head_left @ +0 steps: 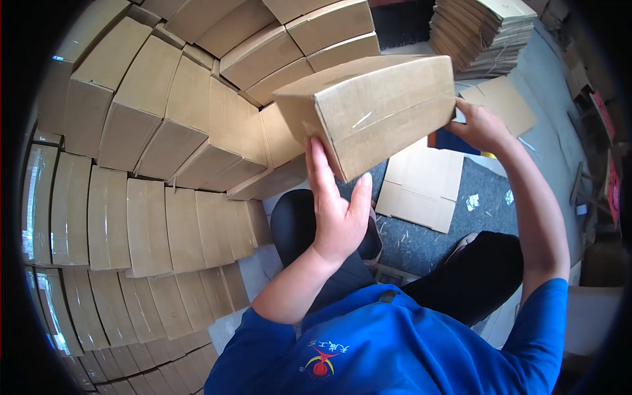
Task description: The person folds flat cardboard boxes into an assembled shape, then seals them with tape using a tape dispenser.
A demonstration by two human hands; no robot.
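Note:
A closed brown cardboard box (388, 112) is held up, tilted, in front of me, between both hands. My left hand (339, 214) grips its near left end, fingers along the side and thumb near the lower corner. At the far right end, my right hand (480, 125) grips the box with its fingers partly hidden at the edge. Just below that end is a blue, orange and yellow item (454, 143), mostly covered by the box; I cannot make out its kind or whether the hand touches it. Under the box, a flattened carton (421, 187) lies on the grey mat.
Stacked cardboard boxes (141, 92) form a wall on the left and ahead. A tied pile of flat cartons (484, 36) stands at the back right, with another flat cardboard piece (503, 105) before it. White scraps (473, 201) lie on the grey mat (408, 247) between my legs.

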